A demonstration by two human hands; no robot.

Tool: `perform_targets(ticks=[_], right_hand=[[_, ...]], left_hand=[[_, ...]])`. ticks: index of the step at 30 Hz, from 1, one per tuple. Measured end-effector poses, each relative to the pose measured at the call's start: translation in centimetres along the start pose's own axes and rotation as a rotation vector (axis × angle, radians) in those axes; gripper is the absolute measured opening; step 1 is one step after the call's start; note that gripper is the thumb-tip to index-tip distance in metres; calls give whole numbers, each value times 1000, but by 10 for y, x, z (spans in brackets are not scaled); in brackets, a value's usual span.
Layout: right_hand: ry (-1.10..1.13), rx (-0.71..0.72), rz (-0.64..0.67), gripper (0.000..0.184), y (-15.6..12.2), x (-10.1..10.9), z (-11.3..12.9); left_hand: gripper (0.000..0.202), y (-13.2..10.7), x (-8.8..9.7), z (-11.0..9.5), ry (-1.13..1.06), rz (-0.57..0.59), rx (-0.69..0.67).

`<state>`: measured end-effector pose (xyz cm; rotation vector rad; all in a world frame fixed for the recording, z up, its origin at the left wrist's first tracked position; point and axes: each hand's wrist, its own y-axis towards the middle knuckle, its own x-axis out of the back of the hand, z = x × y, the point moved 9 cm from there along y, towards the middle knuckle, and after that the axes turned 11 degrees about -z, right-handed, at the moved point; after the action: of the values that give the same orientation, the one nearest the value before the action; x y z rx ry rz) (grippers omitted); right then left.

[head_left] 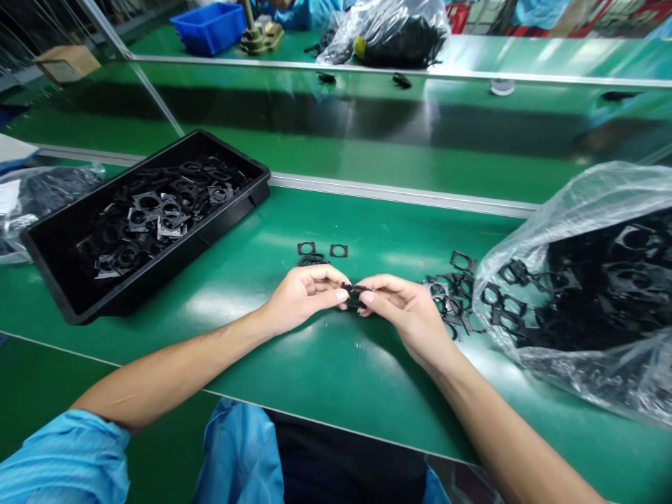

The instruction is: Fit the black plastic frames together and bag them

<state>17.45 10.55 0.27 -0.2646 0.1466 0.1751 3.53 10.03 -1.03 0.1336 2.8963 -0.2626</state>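
Note:
Between my two hands, just above the green table, is a small black plastic part. My left hand pinches its left end between thumb and fingers. On the other end, my right hand has thumb and fingers closed in the same way. Fingertips cover much of the part, so its full shape is hidden. Behind my left hand lie a few black square frames with round holes, among them one square frame. Right of my right hand is a loose pile of similar black frames.
At the left stands a black tray holding many black frames. An open clear plastic bag full of black parts lies at the right. A metal rail runs behind the work area. Farther back are a blue bin and another filled bag.

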Motion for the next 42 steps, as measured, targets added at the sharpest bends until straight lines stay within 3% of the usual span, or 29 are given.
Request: perform_targets(ticks=[5, 11, 18, 23, 29, 37, 42], right_hand=[[-11, 12, -24, 29, 0, 2, 0], [-89, 133, 20, 22, -2, -2, 8], [-292, 400, -113, 14, -6, 9, 30], [-311, 399, -51, 23, -8, 2, 28], [-416, 521, -21, 15, -14, -4, 34], [-309, 366, -7, 17, -12, -2, 22], [-282, 338, -31, 20, -11, -1, 21]], left_hand=[[41, 0, -3, -2, -44, 14, 25], [43, -2, -6, 7, -104, 47, 136], [43, 1, 3, -2, -5, -30, 2], [47, 0, -2, 0, -38, 22, 42], [38, -4, -9, 4, -91, 89, 117], [41, -7, -12, 21, -202, 140, 323], [42, -5, -10, 24, -222, 109, 333]])
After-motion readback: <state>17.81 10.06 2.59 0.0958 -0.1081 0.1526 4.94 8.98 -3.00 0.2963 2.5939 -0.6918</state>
